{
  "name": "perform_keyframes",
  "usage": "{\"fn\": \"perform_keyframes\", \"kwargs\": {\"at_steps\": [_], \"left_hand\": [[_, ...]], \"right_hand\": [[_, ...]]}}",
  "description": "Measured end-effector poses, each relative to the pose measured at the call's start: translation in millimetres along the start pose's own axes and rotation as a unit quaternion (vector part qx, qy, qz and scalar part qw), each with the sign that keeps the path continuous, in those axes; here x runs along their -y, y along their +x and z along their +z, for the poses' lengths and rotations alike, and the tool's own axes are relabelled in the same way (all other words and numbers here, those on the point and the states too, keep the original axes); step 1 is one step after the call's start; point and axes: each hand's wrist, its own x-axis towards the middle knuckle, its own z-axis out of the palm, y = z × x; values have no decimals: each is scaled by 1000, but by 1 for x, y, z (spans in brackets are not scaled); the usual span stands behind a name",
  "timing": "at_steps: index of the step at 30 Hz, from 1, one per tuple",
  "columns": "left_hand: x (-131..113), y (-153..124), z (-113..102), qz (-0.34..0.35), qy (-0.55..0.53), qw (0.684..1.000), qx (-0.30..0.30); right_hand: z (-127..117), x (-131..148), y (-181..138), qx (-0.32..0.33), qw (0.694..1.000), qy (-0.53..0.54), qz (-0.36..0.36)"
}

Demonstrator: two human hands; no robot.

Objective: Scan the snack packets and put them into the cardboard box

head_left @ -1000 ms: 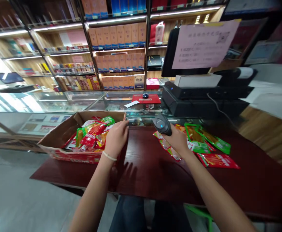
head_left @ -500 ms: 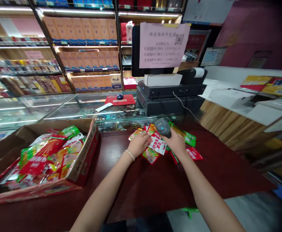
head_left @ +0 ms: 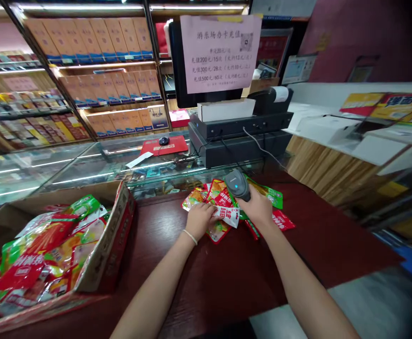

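Observation:
My right hand (head_left: 257,205) is wrapped round the handle of a dark grey barcode scanner (head_left: 237,183), whose head shows a small blue light. My left hand (head_left: 199,220) grips the left end of a white and red snack packet (head_left: 229,215), its fingers bent over the edge. Beneath both hands, several more snack packets (head_left: 194,197) lie in a loose pile on the dark red-brown table (head_left: 163,230). A green packet (head_left: 274,197) and a red packet (head_left: 283,220) stick out to the right of the scanner.
At the left stands an open cardboard box (head_left: 116,235) full of similar packets. Behind the table are a glass display counter (head_left: 82,165), a cash drawer (head_left: 241,148), a monitor with a pink sign (head_left: 220,56), and a mouse (head_left: 164,140) on a red mat.
The view has shifted, so the background sits further left. The white packet in my left hand has tilted and appears flatter. My right hand still holds the scanner above the pile.

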Motion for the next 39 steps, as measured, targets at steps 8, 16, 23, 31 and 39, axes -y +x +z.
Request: {"fn": "perform_keyframes", "kwargs": {"at_steps": [8, 16, 23, 31, 39], "left_hand": [[10, -15, -29, -246, -160, 926, -235], [56, -38, -40, -372, -684, 580, -241], [65, -50, -31, -290, -737, 508, -339], [65, -49, -31, -284, -740, 492, -361], [63, -48, -32, -288, -737, 492, -363]], "right_hand": [[-4, 0, -3, -65, 997, 30, 16], [5, 19, -19, -26, 997, 38, -63], [1, 37, -30, 32, 993, 18, -108], [1, 43, -37, 177, 947, 34, -265], [-3, 44, -38, 186, 936, 21, -298]]}}
